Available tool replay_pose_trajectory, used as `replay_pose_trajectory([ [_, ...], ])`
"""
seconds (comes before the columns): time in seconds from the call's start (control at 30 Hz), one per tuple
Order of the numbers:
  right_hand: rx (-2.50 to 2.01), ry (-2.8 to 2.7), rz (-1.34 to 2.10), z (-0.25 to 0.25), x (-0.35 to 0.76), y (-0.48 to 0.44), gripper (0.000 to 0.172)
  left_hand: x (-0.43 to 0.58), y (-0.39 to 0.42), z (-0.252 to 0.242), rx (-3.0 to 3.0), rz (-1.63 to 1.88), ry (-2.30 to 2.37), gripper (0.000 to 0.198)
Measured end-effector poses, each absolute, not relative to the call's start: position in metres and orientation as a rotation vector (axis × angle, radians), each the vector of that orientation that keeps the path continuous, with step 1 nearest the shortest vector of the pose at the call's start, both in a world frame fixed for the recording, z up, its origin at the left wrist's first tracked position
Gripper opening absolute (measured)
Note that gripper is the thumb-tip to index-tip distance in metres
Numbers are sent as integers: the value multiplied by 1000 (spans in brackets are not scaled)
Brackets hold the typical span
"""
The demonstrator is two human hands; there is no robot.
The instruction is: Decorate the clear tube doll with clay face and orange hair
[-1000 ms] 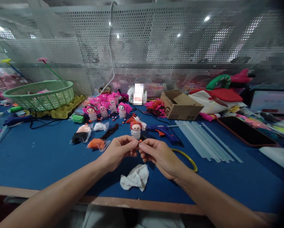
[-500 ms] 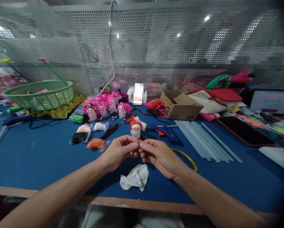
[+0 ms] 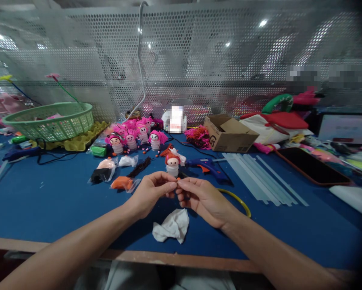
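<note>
Over the middle of the blue table my left hand [image 3: 155,191] and my right hand [image 3: 200,197] meet fingertip to fingertip. Each is closed in a pinch at the same spot. A speck of orange shows there, but the fingers hide most of whatever they hold. Just behind the fingertips is a small doll [image 3: 172,164] with red hair, a pale face and a white ringed body; its lower end is hidden. Below my hands lies a crumpled white cloth [image 3: 172,226]. A blue glue gun [image 3: 213,169] rests to the right of the doll.
Clear glue sticks [image 3: 261,179] and a phone [image 3: 312,166] lie at right. Behind are a cardboard box [image 3: 231,135] and several pink-haired dolls [image 3: 135,137]. Bagged orange clay [image 3: 122,183] is left of my hands; a green basket [image 3: 52,121] stands farther left. A yellow tube [image 3: 237,201] curves beside my right hand.
Both hands stay pinched together in nearly the same place, with only a slight shift of the fingers. The doll and everything else on the table look the same.
</note>
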State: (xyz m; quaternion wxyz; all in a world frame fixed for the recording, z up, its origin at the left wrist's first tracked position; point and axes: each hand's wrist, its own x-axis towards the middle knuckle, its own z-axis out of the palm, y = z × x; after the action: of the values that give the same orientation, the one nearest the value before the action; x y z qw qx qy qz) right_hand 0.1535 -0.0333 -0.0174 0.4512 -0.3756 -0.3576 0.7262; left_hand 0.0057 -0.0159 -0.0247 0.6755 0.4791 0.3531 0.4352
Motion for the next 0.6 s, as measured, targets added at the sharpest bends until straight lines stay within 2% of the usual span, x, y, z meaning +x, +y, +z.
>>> replay_pose_trajectory([
  [0.6,-939,-825,1835,-17,153,-33,18,6,-16,-21,941,942,748,27],
])
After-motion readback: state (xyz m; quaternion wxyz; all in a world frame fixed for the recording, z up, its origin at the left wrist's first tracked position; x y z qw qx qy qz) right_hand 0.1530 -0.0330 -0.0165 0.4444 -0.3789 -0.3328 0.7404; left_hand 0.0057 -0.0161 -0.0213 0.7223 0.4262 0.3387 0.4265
